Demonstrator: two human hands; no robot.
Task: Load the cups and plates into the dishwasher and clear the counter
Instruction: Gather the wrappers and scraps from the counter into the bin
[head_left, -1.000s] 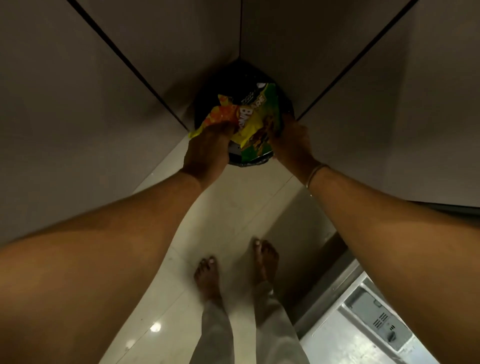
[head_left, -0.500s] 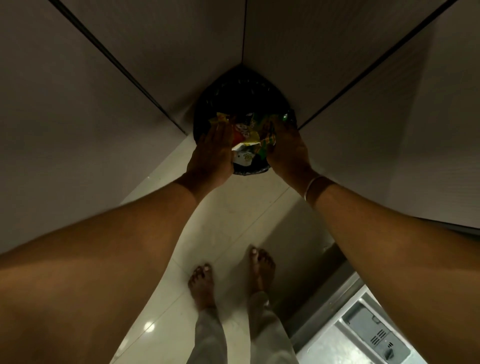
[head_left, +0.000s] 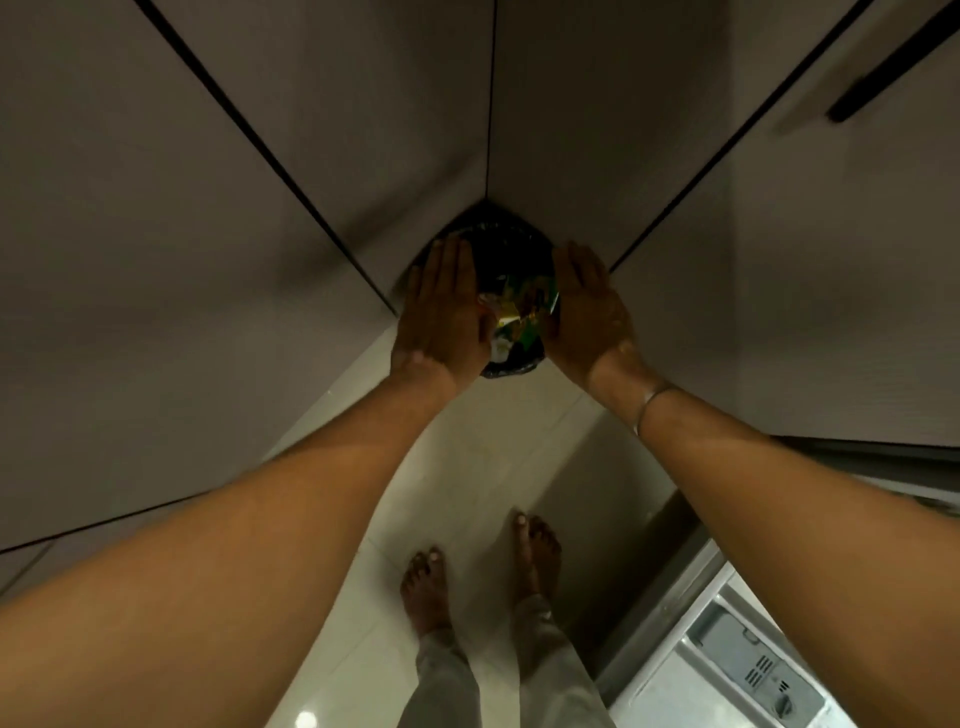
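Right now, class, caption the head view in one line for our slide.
Left hand and right hand, fingers straight, flank crumpled snack packets in a black-lined bin.

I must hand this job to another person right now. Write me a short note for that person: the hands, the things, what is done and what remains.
Left hand: open and flat, at the left side of the snack wrappers; it holds nothing.
Right hand: open and flat, at their right side; it holds nothing.
Things: the wrappers lie in the black bin bag, in the corner of the cabinets. The dishwasher door lies open at lower right.
Done: the wrappers are in the bag.
Left: cups, plates and counter are out of view, so check them, load what remains, then close the door.
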